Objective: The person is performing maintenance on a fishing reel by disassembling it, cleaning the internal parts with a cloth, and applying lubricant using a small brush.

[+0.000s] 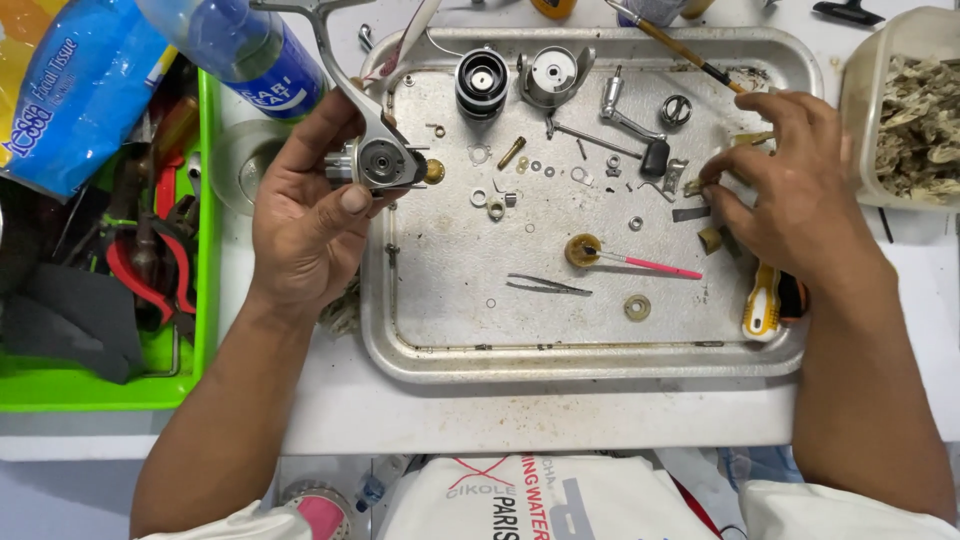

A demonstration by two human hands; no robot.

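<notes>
My left hand [310, 205] grips a grey metal fishing reel body [378, 160] over the left rim of a worn metal tray [600, 360]. Its round gear opening faces up. My right hand [800, 195] rests at the tray's right side, fingertips pinching a small metal part [692, 186] off the tray floor. Between the hands lie a black spool [482, 82], a silver rotor cup [553, 75], a crank handle with black knob [640, 135], several washers and screws, tweezers [548, 285] and a pink-handled brush [640, 263].
A green bin [205, 300] of pliers and tools stands at the left, with a blue tissue pack [70, 90] and a plastic bottle [240, 45] above it. A clear tub of dry fibrous material [915, 110] sits at the right. A yellow-handled tool [763, 300] lies under my right wrist.
</notes>
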